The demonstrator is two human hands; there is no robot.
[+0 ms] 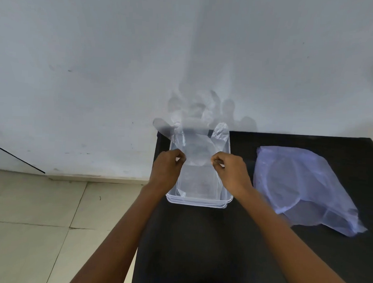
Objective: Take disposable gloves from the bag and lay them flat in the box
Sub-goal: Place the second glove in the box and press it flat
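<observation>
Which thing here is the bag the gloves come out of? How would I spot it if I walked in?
Find the black table against the white wall. On its right side, apart from the clear box that both hands are working over, lies the bag. It is a soft, crumpled, pale bluish-purple plastic sack lying flat, while the box is rigid and colourless.

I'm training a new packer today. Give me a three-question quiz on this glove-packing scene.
1. True or false: both hands pinch the clear glove above the box.
2. Where is the bag? A) inside the box B) on the black table, right of the box C) on the floor
3. Fill in: the glove's finger end points toward the ____.

Key: 1 true: left hand and right hand each grip an edge. 2 B. 3 wall.
</observation>
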